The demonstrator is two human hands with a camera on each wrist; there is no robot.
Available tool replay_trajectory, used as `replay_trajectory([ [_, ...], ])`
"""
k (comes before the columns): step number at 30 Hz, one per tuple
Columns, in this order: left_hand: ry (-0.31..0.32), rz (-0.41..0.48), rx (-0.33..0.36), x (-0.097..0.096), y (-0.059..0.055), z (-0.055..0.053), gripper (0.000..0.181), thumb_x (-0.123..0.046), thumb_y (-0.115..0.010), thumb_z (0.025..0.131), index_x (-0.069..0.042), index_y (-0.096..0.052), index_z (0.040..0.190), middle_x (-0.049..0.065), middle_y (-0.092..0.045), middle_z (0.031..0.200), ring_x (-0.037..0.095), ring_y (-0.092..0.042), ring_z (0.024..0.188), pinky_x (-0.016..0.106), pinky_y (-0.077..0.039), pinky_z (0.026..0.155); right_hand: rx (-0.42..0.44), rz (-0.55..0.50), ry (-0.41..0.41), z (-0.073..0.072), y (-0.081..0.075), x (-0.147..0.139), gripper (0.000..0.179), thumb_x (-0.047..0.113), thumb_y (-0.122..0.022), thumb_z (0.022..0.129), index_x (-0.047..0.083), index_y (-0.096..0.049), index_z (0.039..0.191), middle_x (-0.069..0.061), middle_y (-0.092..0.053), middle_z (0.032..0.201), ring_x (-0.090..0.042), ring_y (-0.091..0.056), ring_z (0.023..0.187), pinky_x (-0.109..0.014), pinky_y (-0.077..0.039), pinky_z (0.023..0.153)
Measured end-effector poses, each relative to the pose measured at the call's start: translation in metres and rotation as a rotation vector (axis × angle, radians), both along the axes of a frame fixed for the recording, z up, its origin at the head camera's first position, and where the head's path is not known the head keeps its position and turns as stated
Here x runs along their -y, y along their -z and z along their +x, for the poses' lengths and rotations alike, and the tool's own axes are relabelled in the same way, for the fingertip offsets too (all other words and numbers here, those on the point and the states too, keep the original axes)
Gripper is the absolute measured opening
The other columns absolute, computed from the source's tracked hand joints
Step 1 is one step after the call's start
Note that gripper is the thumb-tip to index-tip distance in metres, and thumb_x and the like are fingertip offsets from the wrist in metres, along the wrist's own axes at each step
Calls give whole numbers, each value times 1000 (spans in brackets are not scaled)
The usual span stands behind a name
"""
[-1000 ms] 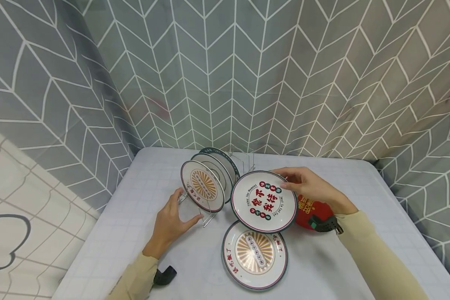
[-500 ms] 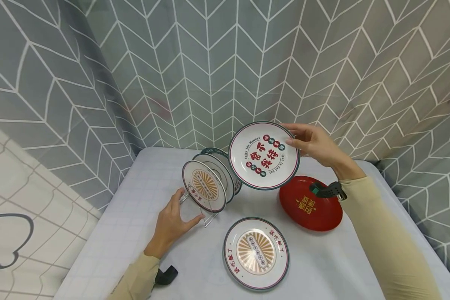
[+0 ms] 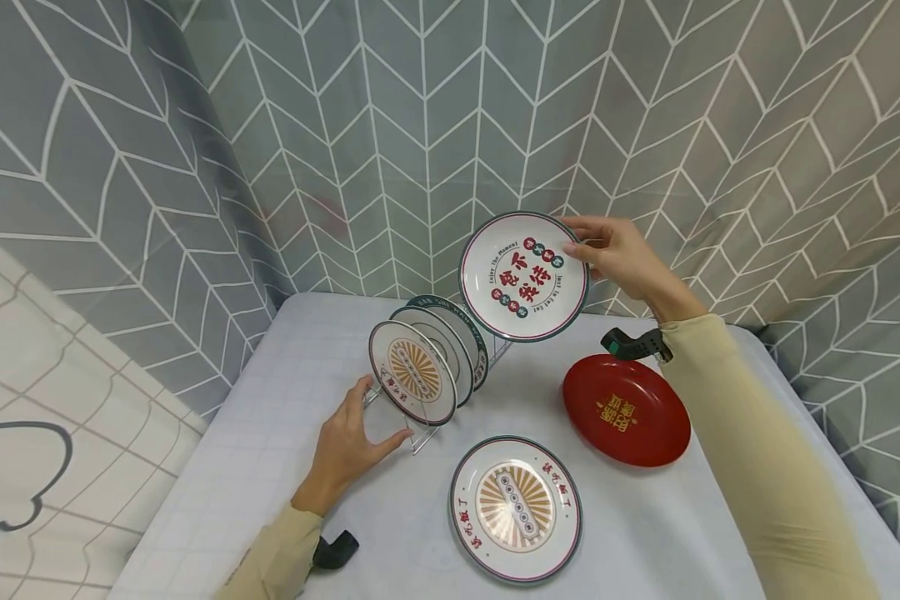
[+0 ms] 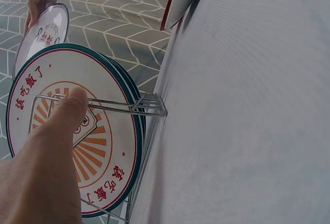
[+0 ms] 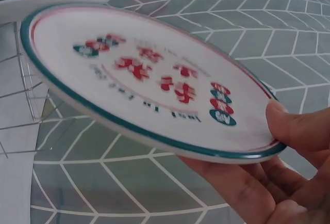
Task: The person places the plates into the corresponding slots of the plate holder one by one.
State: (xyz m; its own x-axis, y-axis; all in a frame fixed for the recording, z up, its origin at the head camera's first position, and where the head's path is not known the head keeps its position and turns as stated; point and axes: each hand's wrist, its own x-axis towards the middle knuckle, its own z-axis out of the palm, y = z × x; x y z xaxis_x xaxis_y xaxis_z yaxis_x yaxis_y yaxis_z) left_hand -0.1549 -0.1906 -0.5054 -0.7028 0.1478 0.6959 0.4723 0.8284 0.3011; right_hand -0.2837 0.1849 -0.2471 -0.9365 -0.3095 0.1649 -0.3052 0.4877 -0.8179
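My right hand (image 3: 624, 257) pinches the right rim of a white plate (image 3: 525, 275) with a green edge and red lettering, thumb on its face and fingers beneath. The plate is raised and tilted above the back of the table, apart from the rack. My left hand (image 3: 342, 454) holds the front end of a wire plate rack (image 4: 149, 105); its thumb presses a wire loop in the left wrist view, while its other fingers are hidden there. Several plates stand on edge in the rack, the front one a sunburst plate (image 3: 414, 371).
A second sunburst plate (image 3: 516, 510) lies flat at the table's front. To the right lies a red plate (image 3: 626, 410) with gold characters, beside the right forearm. A patterned grey curtain (image 3: 435, 150) hangs behind the white table (image 3: 217, 467).
The right hand has lifted the lettered plate up and back, away from above the flat sunburst plate, uncovering it and the red plate. The left hand stays at the rack.
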Motion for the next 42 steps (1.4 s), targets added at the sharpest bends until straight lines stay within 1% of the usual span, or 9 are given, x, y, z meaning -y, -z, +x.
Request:
replay_trajectory([
  [6, 5, -2, -10, -1, 0, -1, 110, -55, -87, 60, 7, -42, 139, 25, -59, 130, 37, -65, 112, 44, -59, 82, -2, -35, 41, -12, 2, 5, 46, 9, -59, 97, 9, -51, 142, -8, -63, 108, -7, -64, 73, -25, -60, 60],
  [11, 6, 12, -12, 0, 0, 0, 108, -57, -85, 63, 7, -43, 139, 23, -60, 129, 36, -66, 111, 45, -59, 81, 12, -5, 35, -18, 14, 16, 45, 9, -59, 97, 10, -53, 141, -17, -62, 110, -11, -63, 74, -23, -58, 58],
  [15, 11, 15, -7, 1, 2, 0, 107, -58, -83, 65, 6, -42, 139, 23, -59, 130, 35, -65, 112, 44, -59, 82, 24, 40, 22, -17, 30, 29, 44, 9, -59, 97, 10, -53, 141, -21, -61, 115, -15, -63, 78, -21, -57, 58],
  [19, 11, 14, -2, 1, 2, 0, 107, -61, -81, 66, 7, -42, 139, 23, -59, 131, 36, -65, 113, 44, -59, 82, 16, 77, 1, -14, 44, 40, 43, 10, -60, 97, 10, -55, 140, -21, -63, 116, -21, -65, 82, -22, -57, 60],
  [22, 9, 7, 1, 0, 1, 0, 107, -61, -81, 67, 7, -41, 140, 23, -59, 131, 36, -65, 113, 44, -59, 83, 13, 93, -11, -12, 51, 45, 43, 10, -61, 96, 11, -56, 139, -20, -63, 116, -26, -65, 86, -24, -58, 62],
  [26, 7, -3, -5, 0, 0, 0, 109, -58, -84, 64, 7, -41, 140, 24, -59, 131, 36, -65, 113, 43, -59, 83, 30, 86, -55, -11, 56, 49, 44, 9, -61, 96, 12, -55, 140, -20, -61, 117, -27, -64, 86, -28, -60, 64],
  [29, 7, -1, -1, -1, 0, 0, 109, -58, -85, 63, 7, -41, 140, 23, -59, 131, 36, -65, 113, 43, -59, 83, 33, 78, -88, -11, 59, 49, 44, 8, -60, 96, 10, -54, 140, -22, -61, 119, -27, -64, 84, -28, -60, 61],
  [36, 8, 14, 21, 0, 0, 1, 108, -59, -83, 65, 5, -41, 140, 22, -59, 132, 35, -65, 114, 43, -59, 83, 16, 92, -96, -11, 62, 48, 45, 7, -60, 96, 9, -54, 140, -21, -60, 115, -24, -63, 79, -25, -57, 58],
  [42, 5, 17, 33, 1, 1, 1, 106, -59, -82, 66, 5, -41, 140, 22, -58, 133, 34, -65, 114, 43, -59, 84, 13, 102, -127, -13, 69, 53, 43, 8, -61, 96, 11, -56, 139, -19, -62, 112, -30, -64, 83, -28, -58, 59],
])
